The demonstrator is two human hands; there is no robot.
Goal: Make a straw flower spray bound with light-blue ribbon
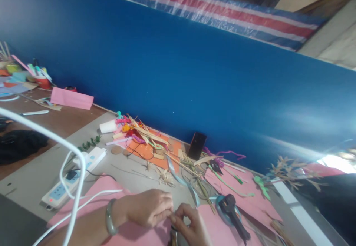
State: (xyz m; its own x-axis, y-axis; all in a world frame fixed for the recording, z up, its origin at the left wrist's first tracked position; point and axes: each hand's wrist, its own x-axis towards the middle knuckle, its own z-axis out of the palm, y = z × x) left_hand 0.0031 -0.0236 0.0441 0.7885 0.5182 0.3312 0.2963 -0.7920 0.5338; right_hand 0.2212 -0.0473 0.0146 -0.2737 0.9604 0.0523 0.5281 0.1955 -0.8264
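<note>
My left hand wears a pale green bangle at the wrist and reaches in over pink paper. Its fingers are curled closed, and their tips meet those of my right hand. The thumb and forefinger of that right hand are pinched together. Whatever lies between the fingertips is too small or hidden to name. Just below them shows a narrow dark and tan object, cut off by the lower edge. To the right a black glue gun rests on a roll of light blue ribbon.
At left lies a white power strip, with a white cable looping in front. A phone leans against the blue partition. Dried stalks, pipe cleaners and a white cup clutter the back. Dried leaves stand at right.
</note>
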